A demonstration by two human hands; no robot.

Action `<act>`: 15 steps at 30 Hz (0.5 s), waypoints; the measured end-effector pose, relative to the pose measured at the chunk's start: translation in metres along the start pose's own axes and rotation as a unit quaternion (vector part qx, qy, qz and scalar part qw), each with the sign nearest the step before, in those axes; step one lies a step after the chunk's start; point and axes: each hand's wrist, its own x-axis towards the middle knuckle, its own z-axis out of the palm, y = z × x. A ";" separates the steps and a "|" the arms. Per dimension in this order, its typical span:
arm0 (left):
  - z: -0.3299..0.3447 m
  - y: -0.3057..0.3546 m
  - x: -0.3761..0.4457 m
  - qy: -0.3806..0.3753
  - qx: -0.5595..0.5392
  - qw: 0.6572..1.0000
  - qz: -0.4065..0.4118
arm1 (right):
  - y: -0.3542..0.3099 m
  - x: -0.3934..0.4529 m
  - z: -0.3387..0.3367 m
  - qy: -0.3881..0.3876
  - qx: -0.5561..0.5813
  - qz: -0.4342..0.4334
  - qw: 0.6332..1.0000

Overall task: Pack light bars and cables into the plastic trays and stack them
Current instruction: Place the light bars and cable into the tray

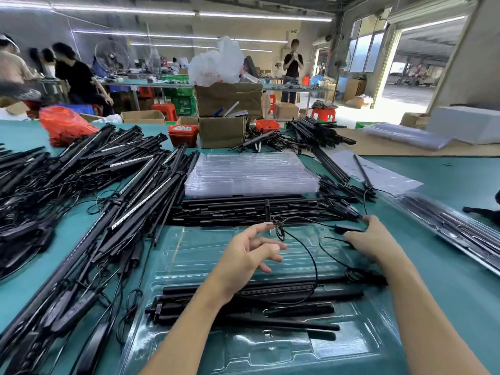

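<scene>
Looks like the cable-tucking step. The clear plastic tray (189, 255) sits right in front on the green table (446, 266), with a few black light bars (270, 293) already in its near slots. Left hand (243, 255) pinches the bundled bit of the thin black cable (311, 255) with fingers half open; right hand (376, 239) grips the cable's inline box. Next I'd guess: coil the slack and seat it in a far compartment.

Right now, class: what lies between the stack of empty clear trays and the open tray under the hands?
In the head view, a row of black bars lies crosswise between the tray stack and the open tray.
</scene>
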 end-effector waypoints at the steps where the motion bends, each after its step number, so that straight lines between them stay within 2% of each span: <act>1: 0.000 -0.001 0.000 0.003 -0.003 1.000 -0.003 | -0.001 0.003 0.000 -0.003 -0.003 0.004 1.000; 8: -0.001 -0.002 0.001 0.020 -0.036 0.999 -0.024 | 0.002 0.004 -0.004 0.075 0.021 0.015 0.997; 10: -0.002 -0.002 0.001 0.026 -0.055 0.998 -0.026 | 0.002 0.004 -0.007 0.125 0.041 -0.002 0.991; 13: -0.004 0.000 0.002 0.040 -0.102 0.994 -0.030 | -0.012 -0.003 -0.017 0.251 0.094 -0.092 0.959; 15: -0.005 0.002 0.002 0.065 -0.156 0.985 -0.037 | -0.030 -0.012 -0.029 0.322 0.174 -0.184 0.912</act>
